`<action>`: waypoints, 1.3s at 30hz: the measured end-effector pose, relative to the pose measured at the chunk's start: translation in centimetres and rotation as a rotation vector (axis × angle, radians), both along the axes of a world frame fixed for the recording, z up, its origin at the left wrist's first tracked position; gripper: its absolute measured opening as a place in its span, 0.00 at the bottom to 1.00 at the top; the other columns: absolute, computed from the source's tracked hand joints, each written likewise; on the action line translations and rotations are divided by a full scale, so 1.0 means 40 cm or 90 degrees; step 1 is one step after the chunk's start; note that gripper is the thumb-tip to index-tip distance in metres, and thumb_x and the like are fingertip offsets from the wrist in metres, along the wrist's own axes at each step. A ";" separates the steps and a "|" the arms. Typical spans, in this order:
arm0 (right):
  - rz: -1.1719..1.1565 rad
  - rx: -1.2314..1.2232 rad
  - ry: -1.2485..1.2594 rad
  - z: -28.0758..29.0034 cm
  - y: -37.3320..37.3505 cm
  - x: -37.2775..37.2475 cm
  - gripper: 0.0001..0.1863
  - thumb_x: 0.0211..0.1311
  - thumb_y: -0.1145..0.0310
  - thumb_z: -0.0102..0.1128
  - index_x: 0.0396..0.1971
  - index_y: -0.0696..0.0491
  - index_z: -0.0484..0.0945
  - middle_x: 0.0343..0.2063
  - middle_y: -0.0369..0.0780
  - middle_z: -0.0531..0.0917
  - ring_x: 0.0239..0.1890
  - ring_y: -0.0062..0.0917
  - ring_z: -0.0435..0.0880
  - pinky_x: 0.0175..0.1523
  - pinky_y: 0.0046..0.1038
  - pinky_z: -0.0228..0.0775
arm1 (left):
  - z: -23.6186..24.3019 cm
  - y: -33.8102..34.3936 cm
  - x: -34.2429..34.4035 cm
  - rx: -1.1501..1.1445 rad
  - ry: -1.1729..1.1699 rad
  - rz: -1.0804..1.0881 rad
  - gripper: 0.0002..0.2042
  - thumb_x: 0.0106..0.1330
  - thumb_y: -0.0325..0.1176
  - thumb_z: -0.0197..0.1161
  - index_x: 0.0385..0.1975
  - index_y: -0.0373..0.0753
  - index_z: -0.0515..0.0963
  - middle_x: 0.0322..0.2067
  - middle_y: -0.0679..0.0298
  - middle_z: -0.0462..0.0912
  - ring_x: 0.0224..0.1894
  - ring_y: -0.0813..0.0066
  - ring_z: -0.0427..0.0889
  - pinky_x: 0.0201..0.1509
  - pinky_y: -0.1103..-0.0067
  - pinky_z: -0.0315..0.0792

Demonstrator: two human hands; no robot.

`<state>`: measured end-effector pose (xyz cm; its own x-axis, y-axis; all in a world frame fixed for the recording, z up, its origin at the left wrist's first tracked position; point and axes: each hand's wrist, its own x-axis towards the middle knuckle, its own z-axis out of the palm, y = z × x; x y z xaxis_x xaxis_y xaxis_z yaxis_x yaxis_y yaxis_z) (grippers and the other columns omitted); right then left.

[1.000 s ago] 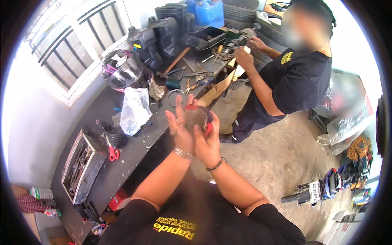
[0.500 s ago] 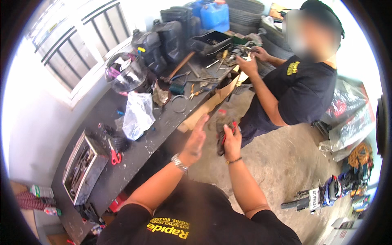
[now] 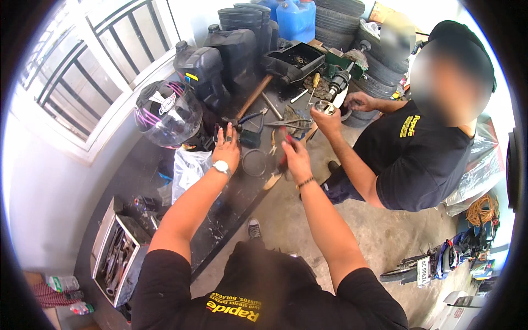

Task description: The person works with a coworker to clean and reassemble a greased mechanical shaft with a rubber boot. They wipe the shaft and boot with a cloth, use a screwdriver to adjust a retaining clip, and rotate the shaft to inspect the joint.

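Note:
My left hand, wearing a watch, reaches over the dark workbench with fingers stretched out. It is beside a crumpled clear plastic bag and a helmet. Just past its fingertips lie blue-handled pliers and a hammer. My right hand is closed round a red-handled tool, smeared by motion, so its kind is unclear. A metal ring and orange-handled pliers lie between my hands.
A person at my right holds a round metal part by a power drill. Black jugs line the window side. A metal toolbox full of tools sits near left. A motorcycle stands at right.
Both my hands have moved forward; the left is now over the bench and the right, still gripping the red-handled tool, is at its edge. The bench appears closer. Red scissors are no longer visible.

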<state>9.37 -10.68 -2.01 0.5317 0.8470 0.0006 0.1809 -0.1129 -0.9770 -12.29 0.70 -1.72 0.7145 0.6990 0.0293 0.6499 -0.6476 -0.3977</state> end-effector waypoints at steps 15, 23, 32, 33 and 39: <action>0.179 0.279 0.566 0.117 -0.051 -0.217 0.30 0.74 0.56 0.53 0.69 0.55 0.62 0.61 0.45 0.73 0.62 0.30 0.73 0.63 0.31 0.68 | 0.233 -0.107 -0.071 -0.641 -0.946 -0.070 0.07 0.66 0.30 0.64 0.37 0.34 0.83 0.51 0.55 0.80 0.48 0.66 0.82 0.52 0.75 0.74; 0.203 0.325 0.329 0.238 -0.081 -0.192 0.40 0.69 0.55 0.61 0.70 0.64 0.56 0.61 0.45 0.73 0.63 0.27 0.72 0.67 0.29 0.63 | 0.160 -0.121 0.102 -0.568 -1.303 0.165 0.17 0.76 0.39 0.55 0.57 0.37 0.74 0.46 0.66 0.81 0.45 0.75 0.80 0.55 0.75 0.71; -0.017 0.098 0.090 0.222 -0.159 -0.088 0.26 0.62 0.57 0.68 0.50 0.62 0.74 0.41 0.45 0.85 0.42 0.29 0.84 0.48 0.32 0.75 | 0.116 -0.279 0.298 0.089 -0.937 -0.094 0.33 0.65 0.36 0.62 0.68 0.34 0.59 0.66 0.47 0.65 0.68 0.49 0.64 0.71 0.59 0.60; -0.018 0.072 0.123 0.219 -0.173 -0.073 0.25 0.62 0.58 0.67 0.49 0.62 0.75 0.41 0.45 0.85 0.41 0.29 0.84 0.47 0.32 0.75 | 0.130 -0.296 0.299 0.087 -0.924 -0.181 0.31 0.65 0.35 0.62 0.68 0.37 0.61 0.66 0.47 0.65 0.68 0.48 0.64 0.71 0.57 0.60; 0.088 0.141 0.583 0.210 -0.316 0.013 0.19 0.65 0.58 0.62 0.49 0.55 0.78 0.42 0.38 0.81 0.43 0.28 0.81 0.49 0.33 0.75 | 0.267 -0.416 0.293 -0.016 -0.530 -0.591 0.37 0.54 0.23 0.57 0.68 0.53 0.62 0.70 0.50 0.58 0.73 0.37 0.54 0.73 0.49 0.53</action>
